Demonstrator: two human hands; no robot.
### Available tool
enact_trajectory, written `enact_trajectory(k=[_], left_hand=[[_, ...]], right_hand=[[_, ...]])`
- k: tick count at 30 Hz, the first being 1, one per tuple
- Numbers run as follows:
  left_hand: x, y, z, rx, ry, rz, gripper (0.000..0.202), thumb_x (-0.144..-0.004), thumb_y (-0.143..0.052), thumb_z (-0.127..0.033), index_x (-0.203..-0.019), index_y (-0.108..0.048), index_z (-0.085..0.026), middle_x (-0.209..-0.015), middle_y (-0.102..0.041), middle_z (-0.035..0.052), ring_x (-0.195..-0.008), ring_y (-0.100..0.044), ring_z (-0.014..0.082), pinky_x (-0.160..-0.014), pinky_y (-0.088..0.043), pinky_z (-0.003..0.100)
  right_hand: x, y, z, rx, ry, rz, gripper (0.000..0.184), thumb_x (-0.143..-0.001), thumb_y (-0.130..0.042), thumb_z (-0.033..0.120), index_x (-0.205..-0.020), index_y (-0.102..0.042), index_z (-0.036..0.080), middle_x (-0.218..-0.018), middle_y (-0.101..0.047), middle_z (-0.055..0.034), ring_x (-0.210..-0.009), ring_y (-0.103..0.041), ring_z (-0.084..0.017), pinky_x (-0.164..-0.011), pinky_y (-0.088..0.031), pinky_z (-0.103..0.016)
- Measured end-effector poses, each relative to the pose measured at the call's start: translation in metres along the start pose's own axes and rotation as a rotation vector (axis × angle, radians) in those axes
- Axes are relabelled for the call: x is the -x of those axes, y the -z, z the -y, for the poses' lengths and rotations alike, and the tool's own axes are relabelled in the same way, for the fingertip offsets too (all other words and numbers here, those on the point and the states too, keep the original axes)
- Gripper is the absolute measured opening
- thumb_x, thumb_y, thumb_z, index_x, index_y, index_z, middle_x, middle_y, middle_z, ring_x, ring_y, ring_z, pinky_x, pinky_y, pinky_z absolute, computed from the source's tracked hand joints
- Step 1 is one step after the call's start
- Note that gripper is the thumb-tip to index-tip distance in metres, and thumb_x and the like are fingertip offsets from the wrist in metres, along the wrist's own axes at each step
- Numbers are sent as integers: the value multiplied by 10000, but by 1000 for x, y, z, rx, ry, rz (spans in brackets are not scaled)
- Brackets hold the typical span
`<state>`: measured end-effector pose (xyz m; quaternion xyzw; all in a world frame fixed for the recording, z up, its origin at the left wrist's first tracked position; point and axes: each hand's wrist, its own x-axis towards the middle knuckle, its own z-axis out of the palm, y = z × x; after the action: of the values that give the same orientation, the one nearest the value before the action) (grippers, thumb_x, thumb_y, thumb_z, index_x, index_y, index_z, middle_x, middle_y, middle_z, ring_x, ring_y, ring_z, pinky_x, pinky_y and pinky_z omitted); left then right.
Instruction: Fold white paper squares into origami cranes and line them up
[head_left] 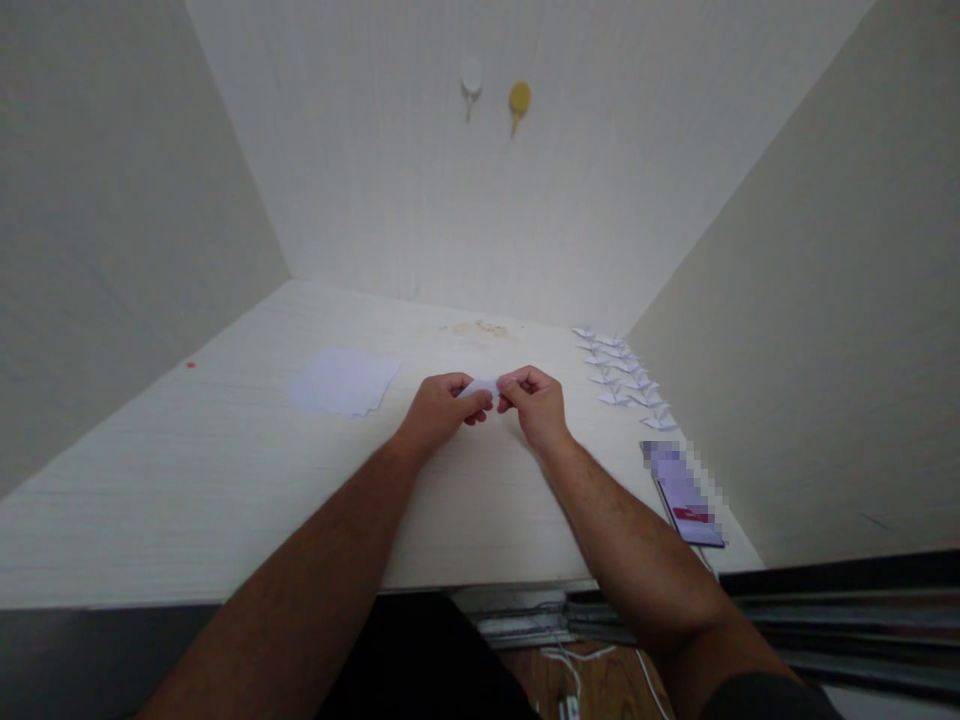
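Fingers (pixel 459 384) of my left hand (pixel 439 410) and right hand (pixel 537 406) pinch a folded white paper (pixel 481 387) between them, tips pressed on its two ends, just over the table (pixel 225 480). Its long axis runs left-right, hand to hand. Left of my fingers lies a flat stack of white sheets (pixel 343 382). Right of them sits a row of small folded paper figures (pixel 622 375); nearer me, a phone (pixel 686 495).

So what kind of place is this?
Probably a small work nook for paper folding. A pale desk sits between plain walls, with a stack of white sheets, rows of small folded paper figures, and the left hand and right hand pinching a paper piece.
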<state>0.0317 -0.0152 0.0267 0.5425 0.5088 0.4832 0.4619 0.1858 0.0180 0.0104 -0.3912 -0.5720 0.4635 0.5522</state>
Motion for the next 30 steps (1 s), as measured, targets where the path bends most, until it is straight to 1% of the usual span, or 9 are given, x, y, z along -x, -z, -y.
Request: enact_trajectory(k=[6,10,13,16,18,20,23,26,30], left_hand=[[-1,0,2,4,23,-31,158,-679,-738,-285,-678,-655,-151,-550,-638,10,-488,-557,113,-493,-412,230],[-7,1,9,180,-22,-110,201,-663,-753,-308,-653,-617,-161,-511,-573,-25,-457,-483,88,-467,-363,226],[-11,1,14,310,-47,-179,252,-662,-752,-330,-623,-556,-178,-488,-514,-50,-435,-424,75,-443,-309,225],[-12,1,14,298,-70,-215,234,-665,-744,-338,-661,-567,-184,-502,-498,-58,-445,-425,78,-445,-313,226],[-10,0,11,242,-67,-202,220,-665,-740,-337,-682,-587,-180,-522,-514,-54,-446,-422,76,-443,-310,226],[-7,-2,9,194,-49,-161,220,-665,-739,-344,-687,-601,-174,-538,-533,-48,-441,-412,71,-435,-295,224],[-4,-3,6,143,-36,-108,245,-661,-745,-370,-684,-611,-167,-539,-545,-44,-445,-407,68,-438,-289,218],[-4,-3,6,102,-43,-94,271,-659,-750,-395,-691,-614,-163,-546,-550,-43,-454,-416,69,-447,-298,215],[-6,-1,10,96,-50,-94,268,-673,-737,-399,-706,-610,-166,-545,-544,-47,-447,-414,74,-447,-299,218]], right_hand=[[-1,0,0,21,5,-2,206,-727,-732,377,-704,-646,191,-500,-605,34,-445,-533,-102,-492,-433,-239],[-2,0,-2,-2,-3,9,202,-709,-745,359,-723,-637,189,-517,-623,31,-448,-546,-102,-482,-440,-232],[1,-3,-4,-5,-62,81,235,-674,-768,359,-717,-610,191,-542,-638,25,-467,-570,-111,-485,-461,-237],[4,-6,-5,24,-93,175,253,-652,-783,350,-700,-589,194,-560,-640,24,-478,-564,-107,-488,-456,-234],[5,-7,-5,27,-66,183,254,-662,-781,362,-719,-598,197,-588,-641,26,-491,-556,-102,-492,-450,-233],[4,-6,-5,25,-31,150,259,-685,-769,403,-745,-620,199,-608,-641,24,-510,-556,-104,-499,-453,-237],[2,-3,-5,62,-8,93,279,-708,-748,449,-717,-638,193,-587,-627,16,-516,-550,-109,-507,-453,-242],[-1,-1,-5,95,-16,76,296,-700,-745,465,-691,-640,188,-562,-614,15,-509,-544,-110,-516,-451,-246],[0,-2,-3,122,-48,97,318,-689,-741,486,-688,-637,186,-557,-619,9,-500,-549,-114,-505,-434,-246]])
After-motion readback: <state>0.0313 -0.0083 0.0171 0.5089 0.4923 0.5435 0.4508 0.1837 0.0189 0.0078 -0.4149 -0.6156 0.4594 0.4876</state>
